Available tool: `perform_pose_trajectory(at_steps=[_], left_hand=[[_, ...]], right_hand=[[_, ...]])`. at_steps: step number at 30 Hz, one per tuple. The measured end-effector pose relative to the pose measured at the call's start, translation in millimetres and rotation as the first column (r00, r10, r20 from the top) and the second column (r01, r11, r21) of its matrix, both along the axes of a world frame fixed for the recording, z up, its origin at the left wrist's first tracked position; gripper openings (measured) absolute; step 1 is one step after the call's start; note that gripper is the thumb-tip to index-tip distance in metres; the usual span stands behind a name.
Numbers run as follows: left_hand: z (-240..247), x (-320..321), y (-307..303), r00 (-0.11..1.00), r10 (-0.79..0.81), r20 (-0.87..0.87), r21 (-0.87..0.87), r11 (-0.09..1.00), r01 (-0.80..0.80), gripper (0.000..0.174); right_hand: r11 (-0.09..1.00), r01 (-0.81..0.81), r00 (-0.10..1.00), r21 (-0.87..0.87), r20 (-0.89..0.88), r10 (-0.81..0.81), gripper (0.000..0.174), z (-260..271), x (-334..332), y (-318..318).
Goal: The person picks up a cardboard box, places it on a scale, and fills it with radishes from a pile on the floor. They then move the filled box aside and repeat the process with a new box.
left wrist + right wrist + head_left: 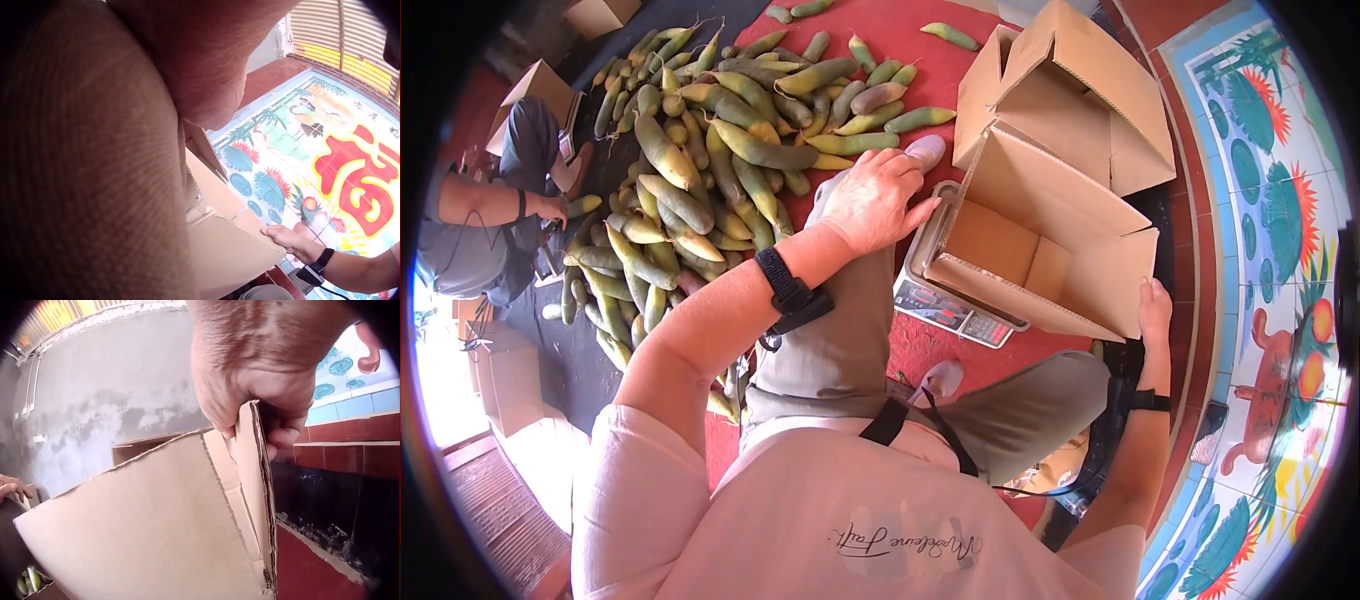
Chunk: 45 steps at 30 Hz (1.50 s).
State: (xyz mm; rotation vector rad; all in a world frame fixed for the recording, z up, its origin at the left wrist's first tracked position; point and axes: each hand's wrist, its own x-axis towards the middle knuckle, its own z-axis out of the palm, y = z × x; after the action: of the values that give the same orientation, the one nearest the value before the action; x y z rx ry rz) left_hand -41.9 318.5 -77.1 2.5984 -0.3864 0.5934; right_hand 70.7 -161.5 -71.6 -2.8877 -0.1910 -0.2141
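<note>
An open cardboard box (1000,235) stands tilted on a digital scale (955,315) between my legs. My right hand (1155,308) pinches the top edge of its near right flap. In the right wrist view, the thumb and fingers of my right hand (262,394) lie on either side of the cardboard (144,519). My left hand (875,203) rests over my left knee with loosely bent fingers, its thumb pointing at the left rim of the box. The left wrist view shows part of that hand (200,69) beside the trouser leg (94,162).
A heap of long green-and-yellow vegetables (730,150) covers the floor at left, on red and black sheets. Behind the box stands a second open cardboard box (1090,110). A painted tile wall (1270,250) runs along the right. Another person (480,220) sits at far left.
</note>
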Motion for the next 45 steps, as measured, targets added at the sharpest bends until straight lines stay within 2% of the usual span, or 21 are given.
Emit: perform_pose_trajectory(at_steps=[2, 4, 7, 10, 14, 20, 23, 26, 30, 33, 35, 36, 38, 39, 41, 45], left_hand=[[-1, 1, 0, 1.000, -0.004, 0.028, -0.004, 1.000, 0.004, 0.024], [-1, 1, 0, 0.999, -0.007, 0.035, -0.007, 1.000, 0.007, 0.024], [-2, 2, 0, 0.999, -0.011, 0.045, -0.011, 1.000, 0.012, 0.024], [-1, 2, 0, 0.999, -0.010, 0.040, -0.010, 1.000, 0.011, 0.024], [-2, 2, -1, 0.999, -0.012, 0.037, -0.005, 1.000, 0.012, 0.025], [-1, 3, -1, 0.999, -0.018, 0.029, -0.010, 1.000, 0.018, 0.026], [-2, 4, -2, 0.998, -0.013, 0.059, -0.008, 1.000, 0.013, 0.027], [-3, 4, -2, 0.997, -0.010, 0.082, -0.018, 1.000, 0.012, 0.027], [-14, 6, -2, 0.992, 0.016, 0.122, -0.029, 1.000, -0.012, 0.031], [-16, 6, -3, 0.992, 0.020, 0.128, -0.021, 1.000, -0.018, 0.032], [-17, 6, -5, 0.989, 0.003, 0.149, -0.017, 1.000, 0.000, 0.033], [-18, 5, -6, 0.990, 0.001, 0.142, -0.015, 1.000, 0.001, 0.034], [-15, 2, -7, 0.991, -0.005, 0.134, -0.026, 1.000, 0.009, 0.032], [-13, 0, -9, 0.992, -0.012, 0.125, -0.043, 0.999, 0.018, 0.030], [-14, -1, -11, 0.991, -0.008, 0.130, -0.040, 0.999, 0.013, 0.030], [-12, -3, -13, 0.992, -0.019, 0.124, -0.040, 0.999, 0.024, 0.032]], right_hand=[[0.999, -0.034, 0.998, -0.030, 0.054, 0.036, 0.039, -1, 4, 6], [0.999, -0.013, 0.997, -0.034, -0.073, 0.010, 0.040, -1, 9, 9], [0.999, -0.050, 0.996, -0.001, -0.070, 0.050, 0.040, -7, 15, 11], [0.999, -0.023, 0.990, 0.032, -0.140, 0.028, 0.041, -14, 22, 8], [0.999, -0.027, 0.988, 0.038, -0.148, 0.033, 0.038, -28, 33, -5], [0.999, 0.000, 0.969, -0.038, -0.245, -0.010, 0.038, -38, 38, -11], [0.998, -0.010, 0.987, 0.061, -0.161, 0.020, 0.038, -38, 28, -3], [0.999, -0.019, 0.992, -0.050, -0.124, 0.013, 0.038, -35, 22, 0], [0.999, -0.016, 0.994, -0.050, -0.109, 0.011, 0.041, -36, 7, 3], [0.999, 0.009, 1.000, -0.046, -0.029, -0.010, 0.044, -40, -5, -4], [0.994, 0.046, 0.998, 0.099, -0.050, -0.041, 0.045, -23, -22, 7], [0.994, 0.043, 0.998, 0.104, -0.047, -0.038, 0.045, -14, -31, 12], [0.978, 0.188, 0.981, 0.089, -0.063, -0.183, 0.041, -1, -49, 20], [0.978, 0.186, 0.982, 0.094, -0.062, -0.181, 0.041, -2, -56, 17], [0.989, 0.122, 0.980, -0.078, 0.169, -0.108, 0.039, -2, -72, 12], [0.987, 0.093, 0.965, -0.129, 0.257, -0.057, 0.032, -5, -110, 20]])
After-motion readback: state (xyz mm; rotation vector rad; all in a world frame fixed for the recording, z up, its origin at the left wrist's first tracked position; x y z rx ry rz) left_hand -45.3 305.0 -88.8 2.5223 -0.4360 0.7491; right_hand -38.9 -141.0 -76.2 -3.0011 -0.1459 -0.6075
